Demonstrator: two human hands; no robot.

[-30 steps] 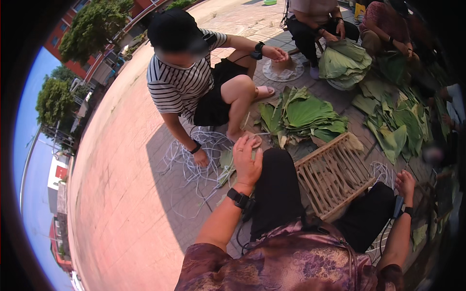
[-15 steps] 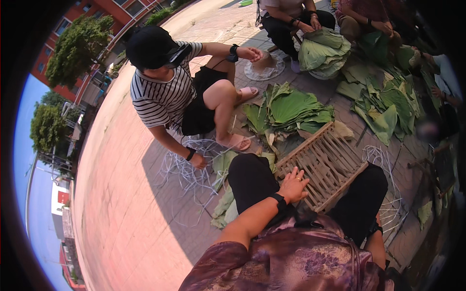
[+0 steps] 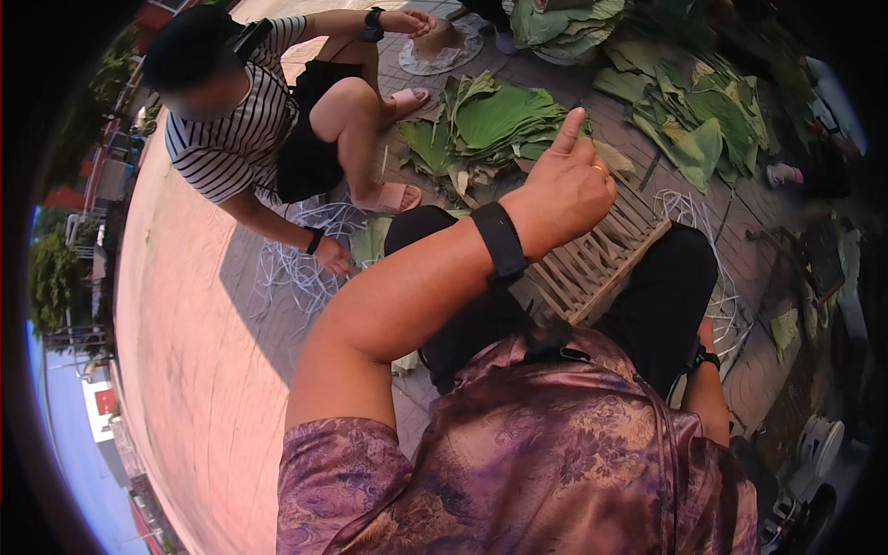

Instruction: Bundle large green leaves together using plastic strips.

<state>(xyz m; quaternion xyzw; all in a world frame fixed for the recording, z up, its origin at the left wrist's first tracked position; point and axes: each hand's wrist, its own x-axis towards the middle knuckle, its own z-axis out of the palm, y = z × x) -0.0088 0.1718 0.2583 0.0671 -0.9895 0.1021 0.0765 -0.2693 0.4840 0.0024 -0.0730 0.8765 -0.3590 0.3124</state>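
Left hand (image 3: 572, 190) was up over the rack (image 3: 599, 257), covering part of it from view; thumb stuck up, fingers curled inward, ring on one. Inside of the grip faced away, so couldn't tell if it held anything. Black band (image 3: 499, 242) on that wrist. Right hand (image 3: 706, 330) was down beside the right knee (image 3: 689, 259), mostly hidden; couldn't tell whether loose or gripping. Rack, wooden and slatted, sat between the legs, tilted in view. Leaf pile (image 3: 504, 120) lay just beyond it, second pile (image 3: 698, 120) farther right. White strips (image 3: 698, 217) lay right of the rack. Co-worker (image 3: 236, 139) in striped shirt sat at left, one hand (image 3: 333, 257) low by a white tangle (image 3: 301, 268), other raised near a hat (image 3: 442, 48).
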